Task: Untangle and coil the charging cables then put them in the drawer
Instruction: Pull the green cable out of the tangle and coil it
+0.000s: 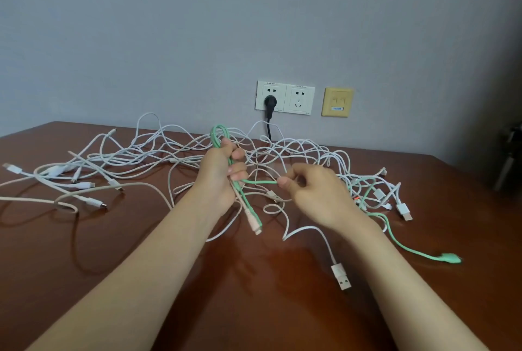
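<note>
Left hand (219,172) fisted around folded loops of green cable (248,209), above the worktop (254,294). Right hand (313,195) pinches its next stretch. Remainder trails right through white tangle (296,153). Advice: feed slack slowly, keep loops even, free snags before pulling. Drawer not visible.

A tangle of cables (282,153) sprawls across the counter (197,280), right in front of the wall sockets (285,97). Left of the sockets, loose ends (84,184) trail outward. Right of them, another plug end (450,257) lies nearer the front edge. Both hands, left hand (223,175) and right hand (313,195), sit before the sockets, over the tangle.
</note>
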Tool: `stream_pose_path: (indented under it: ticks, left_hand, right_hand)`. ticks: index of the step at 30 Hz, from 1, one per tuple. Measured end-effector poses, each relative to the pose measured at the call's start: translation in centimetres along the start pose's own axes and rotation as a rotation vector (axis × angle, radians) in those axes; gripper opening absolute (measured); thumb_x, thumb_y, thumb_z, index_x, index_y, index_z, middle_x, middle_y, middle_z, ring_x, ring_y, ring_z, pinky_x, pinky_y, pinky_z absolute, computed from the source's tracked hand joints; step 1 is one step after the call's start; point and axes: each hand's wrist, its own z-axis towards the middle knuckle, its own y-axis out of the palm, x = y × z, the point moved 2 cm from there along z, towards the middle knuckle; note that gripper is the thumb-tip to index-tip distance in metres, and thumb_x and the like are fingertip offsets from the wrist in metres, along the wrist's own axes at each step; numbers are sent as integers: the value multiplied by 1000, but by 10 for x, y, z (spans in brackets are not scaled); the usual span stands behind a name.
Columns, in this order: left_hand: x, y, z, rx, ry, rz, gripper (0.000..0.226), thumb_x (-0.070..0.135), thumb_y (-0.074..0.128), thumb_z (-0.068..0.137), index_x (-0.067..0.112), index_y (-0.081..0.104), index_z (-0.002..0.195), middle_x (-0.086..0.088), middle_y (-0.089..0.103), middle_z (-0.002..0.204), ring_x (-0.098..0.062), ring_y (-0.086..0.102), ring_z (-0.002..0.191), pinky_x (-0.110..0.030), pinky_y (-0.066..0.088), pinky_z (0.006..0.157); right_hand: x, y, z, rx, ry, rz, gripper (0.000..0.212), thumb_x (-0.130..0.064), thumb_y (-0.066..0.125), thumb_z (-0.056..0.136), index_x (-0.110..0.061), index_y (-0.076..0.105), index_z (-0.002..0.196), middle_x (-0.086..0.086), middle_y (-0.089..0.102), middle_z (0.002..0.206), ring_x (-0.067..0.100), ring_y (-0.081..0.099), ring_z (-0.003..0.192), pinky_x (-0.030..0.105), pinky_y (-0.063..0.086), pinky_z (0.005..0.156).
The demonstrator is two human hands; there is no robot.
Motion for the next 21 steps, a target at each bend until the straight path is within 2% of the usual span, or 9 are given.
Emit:
stream_pose_path:
  ticks: [2, 6, 8, 10, 12, 15, 17, 19, 21]
  left_hand:
    - [-1, -1, 0, 5, -22, 30, 34, 18, 29, 103, 17, 34, 69, 7, 36, 42, -1, 20, 24, -12, 16, 25]
    - [-7, 0, 0, 7, -85, 222, 35, 15, 28, 102, 19, 34, 68, 6, 33, 43, -1, 18, 23, -12, 14, 23]
    - [-12, 2, -3, 14, -115, 353, 35, 18, 29, 103, 18, 34, 68, 5, 30, 48, -1, 17, 23, -12, 13, 23]
    - [-19, 4, -6, 10, -120, 484, 34, 21, 32, 102, 16, 37, 69, 3, 27, 52, 0, 17, 22, -10, 12, 24]
    - [-26, 7, -8, -6, -117, 605, 33, 21, 34, 102, 14, 41, 70, 3, 29, 45, 0, 19, 22, -8, 13, 25]
    - [-32, 12, -13, -90, -192, 649, 34, 21, 28, 101, 18, 40, 70, 7, 24, 34, -1, 18, 22, -6, 12, 28]
    - [-34, 16, -16, -148, -246, 621, 43, 42, 27, 100, 22, 44, 66, 8, 22, 36, -1, 17, 25, -6, 10, 34]
    - [-36, 20, -17, -211, -301, 598, 63, 65, 22, 90, 21, 46, 52, 6, 24, 38, -2, 17, 26, -8, 9, 40]
    - [-38, 22, -17, -263, -313, 626, 68, 71, 17, 85, 22, 45, 50, 5, 25, 40, -3, 15, 28, -12, 6, 45]
  right_hand:
    - [-2, -7, -2, 64, -100, -50, 23, -30, 52, 92, -26, 50, 70, -11, 42, 60, 17, 42, 75, 30, 24, 61]
    - [-5, -9, -1, 150, -325, -100, 8, -21, 60, 87, -19, 68, 85, -14, 35, 65, 15, 35, 81, 29, 26, 73]
    - [-7, -6, -2, 143, -376, -53, 7, -17, 65, 84, -18, 72, 86, -13, 34, 65, 14, 35, 78, 25, 26, 68]
    - [-8, 0, -2, 105, -411, -8, 6, -16, 67, 82, -18, 73, 85, -12, 34, 66, 14, 35, 77, 18, 27, 64]
    - [-9, 5, -2, 64, -403, 23, 6, -17, 67, 83, -20, 72, 87, -12, 35, 68, 11, 35, 75, 26, 28, 64]
    - [-9, 4, -1, 113, -328, 128, 11, -23, 72, 78, -28, 64, 84, -15, 50, 75, 0, 40, 68, 27, 28, 66]
    - [-7, 2, 0, 177, -260, 193, 23, -23, 72, 75, -29, 51, 80, -12, 53, 67, 4, 43, 61, 32, 34, 62]
    - [-8, 2, 0, 197, -246, 192, 22, -17, 67, 79, -25, 46, 80, -9, 51, 61, 10, 48, 60, 34, 41, 61]
    - [-8, 2, 1, 237, -255, 171, 17, -9, 59, 82, -22, 49, 81, -3, 56, 74, 22, 56, 72, 40, 46, 68]
